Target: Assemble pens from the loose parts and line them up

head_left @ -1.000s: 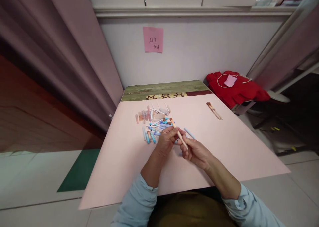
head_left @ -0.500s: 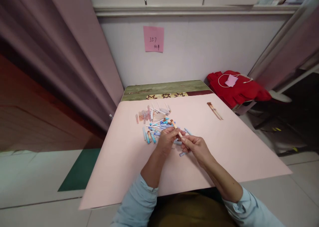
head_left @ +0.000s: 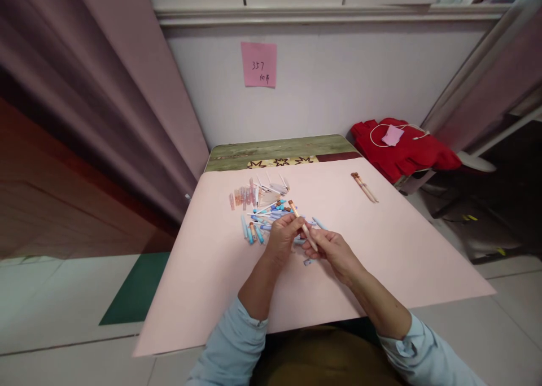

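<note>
A beige pen barrel (head_left: pixel 309 237) with a brown end slants between my two hands over the table. My left hand (head_left: pixel 282 239) pinches it around the middle, thumb on top. At its lower end, my right hand (head_left: pixel 334 250) has its thumb and fingers closed on the barrel. Beneath and left of the hands lie blue pen parts (head_left: pixel 255 233), partly covered by my left hand. Farther back are pinkish see-through pen pieces (head_left: pixel 243 197) and thin white refills (head_left: pixel 271 189). A small blue-grey piece (head_left: pixel 307 262) rests just below my right hand.
Two brown-topped beige pens (head_left: pixel 364 188) lie together on the right of the pale pink table cover (head_left: pixel 203 295). Beyond the right edge sits red cloth (head_left: pixel 402 154) with a white cable on it. A white wall with a pink note (head_left: pixel 259 64) stands behind the table.
My right hand's grip has shifted on the barrel, and more of its lower end now shows past the fingers. The small blue-grey piece below stays on the table.
</note>
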Demonstrator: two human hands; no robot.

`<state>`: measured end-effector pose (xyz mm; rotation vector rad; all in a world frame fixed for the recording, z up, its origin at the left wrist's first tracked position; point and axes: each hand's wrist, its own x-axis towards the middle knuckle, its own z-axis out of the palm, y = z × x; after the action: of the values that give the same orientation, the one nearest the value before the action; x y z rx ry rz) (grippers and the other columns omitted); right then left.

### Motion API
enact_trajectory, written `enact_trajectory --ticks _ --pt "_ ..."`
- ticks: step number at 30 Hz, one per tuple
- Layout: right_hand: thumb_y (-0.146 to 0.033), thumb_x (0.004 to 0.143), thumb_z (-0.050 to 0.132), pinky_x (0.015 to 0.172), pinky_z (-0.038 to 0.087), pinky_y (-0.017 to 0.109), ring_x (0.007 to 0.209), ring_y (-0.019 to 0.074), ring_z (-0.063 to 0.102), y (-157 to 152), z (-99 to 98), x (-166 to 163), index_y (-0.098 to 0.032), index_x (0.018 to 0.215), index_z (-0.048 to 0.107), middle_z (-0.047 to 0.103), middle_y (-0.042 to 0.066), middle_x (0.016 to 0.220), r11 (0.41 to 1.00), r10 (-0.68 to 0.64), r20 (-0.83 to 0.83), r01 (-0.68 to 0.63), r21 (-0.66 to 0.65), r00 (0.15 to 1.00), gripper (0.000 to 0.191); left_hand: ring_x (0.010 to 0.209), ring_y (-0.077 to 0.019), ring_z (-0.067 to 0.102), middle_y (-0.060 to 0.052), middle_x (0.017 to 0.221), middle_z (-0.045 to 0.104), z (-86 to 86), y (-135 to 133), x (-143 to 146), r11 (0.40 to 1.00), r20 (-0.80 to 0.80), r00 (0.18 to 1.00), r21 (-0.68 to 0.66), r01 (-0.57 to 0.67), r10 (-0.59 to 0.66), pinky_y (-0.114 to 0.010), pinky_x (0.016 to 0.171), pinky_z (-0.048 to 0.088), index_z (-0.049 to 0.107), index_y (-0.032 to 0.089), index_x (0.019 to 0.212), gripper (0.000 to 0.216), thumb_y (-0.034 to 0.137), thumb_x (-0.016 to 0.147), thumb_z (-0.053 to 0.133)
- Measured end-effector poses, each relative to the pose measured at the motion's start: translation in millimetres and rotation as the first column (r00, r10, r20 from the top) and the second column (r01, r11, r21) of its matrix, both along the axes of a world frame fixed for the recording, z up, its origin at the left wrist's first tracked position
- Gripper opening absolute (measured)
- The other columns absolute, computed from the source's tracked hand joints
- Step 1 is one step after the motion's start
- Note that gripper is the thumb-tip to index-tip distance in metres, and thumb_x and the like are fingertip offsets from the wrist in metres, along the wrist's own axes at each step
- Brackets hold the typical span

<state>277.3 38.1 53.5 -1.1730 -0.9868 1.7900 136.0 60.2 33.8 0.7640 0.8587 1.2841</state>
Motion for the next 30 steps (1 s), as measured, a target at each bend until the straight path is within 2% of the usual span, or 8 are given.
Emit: enact_trajectory --ticks 4,10,14,18,22,25,27,30 --pt "-0.052 0.057 0.086 0.053 0.046 0.024 0.053 0.01 0.056 1 -3.4 -1 -0.014 0.076 0.069 0.068 0.003 0.065 0.998 -0.054 -0.009 0.054 0.033 0.999 0.046 0.058 -0.0103 0.055 -0.003 0.068 0.068 -2.0 1 2 1.0 -0.148 0.989 -0.007 -0.023 0.022 -0.023 0.057 0.04 0.066 0.014 0.07 0.027 0.038 0.07 0.077" --pt "-0.055 0.065 0.081 0.056 0.046 0.025 0.055 0.0109 0.057 3 -9.3 2 -0.014 0.082 0.069 0.068 0.004 0.067 0.997 -0.045 -0.014 0.046 0.058 0.999 0.046 0.057 -0.0104 0.055 -0.001 0.062 0.065 -3.3 1 5 0.999 -0.187 0.981 0.009 -0.05 0.051 -0.023 0.059 0.041 0.065 0.014 0.067 0.026 0.038 0.069 0.077" --pt "-0.054 0.069 0.078 0.061 0.046 0.027 0.061 0.0128 0.058 17 -12.9 17 -0.015 0.087 0.071 0.069 0.005 0.072 0.976 -0.106 0.065 0.092 0.195 0.992 0.043 0.063 -0.0121 0.06 -0.005 0.072 0.07 -1.1 5 0 0.978 -0.189 0.96 0.064 -0.198 0.207 -0.026 0.065 0.046 0.07 0.014 0.075 0.026 0.04 0.074 0.073" --pt "-0.051 0.074 0.074 0.07 0.046 0.029 0.072 0.0157 0.059 41 -22.8 38 -0.016 0.092 0.073 0.069 0.004 0.079 0.897 -0.283 0.249 0.163 0.412 0.926 0.039 0.06 -0.0103 0.057 -0.004 0.075 0.071 -0.1 12 -15 0.859 -0.21 0.833 0.118 -0.498 0.511 -0.023 0.06 0.045 0.068 0.015 0.077 0.022 0.036 0.073 0.072" --pt "-0.053 0.077 0.068 0.069 0.047 0.03 0.073 0.0182 0.059 55 -42.3 47 -0.015 0.094 0.073 0.069 0.005 0.079 0.845 -0.399 0.332 0.201 0.496 0.855 0.041 0.062 -0.0115 0.058 0.0 0.072 0.066 -5.3 17 -30 0.754 -0.275 0.702 0.2 -0.626 0.656 -0.023 0.061 0.045 0.067 0.018 0.088 0.023 0.033 0.072 0.073" --pt "-0.054 0.079 0.065 0.066 0.046 0.029 0.07 0.0177 0.058 56 -55.1 46 -0.015 0.094 0.073 0.069 0.004 0.077 0.842 -0.406 0.361 0.19 0.505 0.839 0.043 0.068 -0.0146 0.059 -0.001 0.074 0.065 -3.0 28 -42 0.801 -0.523 0.611 0.321 -0.506 0.595 -0.026 0.067 0.046 0.068 0.019 0.084 0.014 0.03 0.075 0.069" --pt "-0.053 0.08 0.065 0.066 0.046 0.029 0.069 0.0175 0.058 56 -60.1 45 -0.016 0.096 0.073 0.07 0.004 0.078 0.842 -0.402 0.369 0.18 0.508 0.838 0.042 0.074 -0.0173 0.059 -0.003 0.077 0.066 4.7 40 -48 0.866 -0.754 0.428 0.411 -0.284 0.498 -0.031 0.076 0.046 0.069 0.02 0.076 0.006 0.023 0.076 0.065" --pt "-0.053 0.081 0.065 0.067 0.047 0.029 0.069 0.0176 0.058 55 -62.8 44 -0.017 0.097 0.074 0.071 0.004 0.079 0.842 -0.402 0.395 0.164 0.513 0.826 0.04 0.092 -0.0233 0.059 -0.007 0.087 0.069 19.2 63 -52 0.908 -0.908 0.13 0.411 0.084 0.399 -0.037 0.089 0.041 0.071 0.02 0.076 0.013 0.014 0.077 0.059"
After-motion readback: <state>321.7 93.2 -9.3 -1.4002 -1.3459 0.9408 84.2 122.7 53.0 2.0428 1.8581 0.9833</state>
